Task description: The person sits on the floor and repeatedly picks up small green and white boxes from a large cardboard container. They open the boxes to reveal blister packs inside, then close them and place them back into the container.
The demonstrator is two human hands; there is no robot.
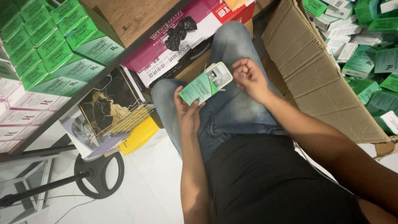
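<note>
Cramped stock corner w/ white tiled floor (145, 182), shelving on one side, big carton on the other; person sits in blue jeans (236, 103) and a black top, camera looking down at the lap.

Left hand (188, 112): grip clamped on a small green-and-white cardboard medicine box (200, 89), palm up, fingers wrapped under and around its lower end, thumb on the near edge. Box sits above the left thigh, tilted, upper end pointing toward the right hand. A white plastic tray insert (219, 74) w/ what looks like a small vial sticks out of the box's open upper end; contents too small to tell exactly.

Right hand (250, 76): fingers curled together, loosely closed, just beside the tray's end. Can't tell if the fingertips actually touch the tray or pinch anything.

Outward: to the right, a large open brown cardboard carton (315, 79), flap leaning toward the knee, filled w/ many loose green-and-white boxes (365, 54) of the same kind. To the left, a dark metal shelf rack (83, 89) w/ neat stacks of green boxes (45, 45) on top, pink-and-white boxes (25, 116) lower. Under the shelf: black-and-gold marbled flat box (110, 101), yellow box (139, 135), large magenta-and-white carton (174, 41). A black round stand base (99, 174) rests on the floor near the left elbow.
</note>
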